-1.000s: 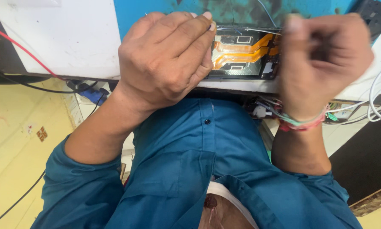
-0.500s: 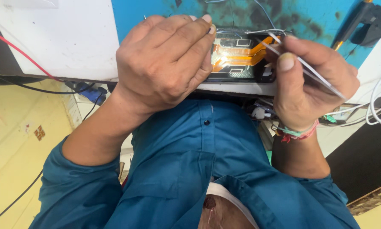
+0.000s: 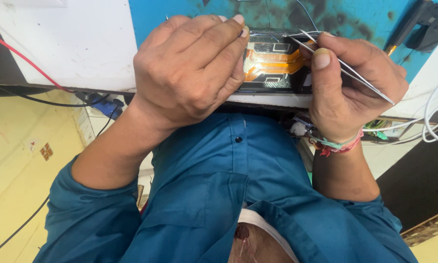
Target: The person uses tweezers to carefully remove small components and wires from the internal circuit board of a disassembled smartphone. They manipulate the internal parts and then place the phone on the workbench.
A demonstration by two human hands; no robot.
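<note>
An opened phone [image 3: 272,65] with orange flex cables lies at the near edge of a blue work mat [image 3: 326,19]. My left hand [image 3: 189,68] rests over its left part, fingers curled down and pressing on it. My right hand [image 3: 350,83] grips thin metal tweezers [image 3: 343,68] between thumb and fingers. The tweezers' tips point left, over the upper right of the phone's inside. Coloured thread bands circle my right wrist.
A white bench top [image 3: 68,44] spreads to the left, crossed by a red wire [image 3: 24,58] and black cables. White cables [image 3: 435,122] hang at the right. A dark tool [image 3: 413,22] lies at the top right. My blue shirt fills the foreground.
My right hand, first closed above the phone's right side, has turned and brought the tweezers down, tips now over the open phone. My left hand has stayed in place.
</note>
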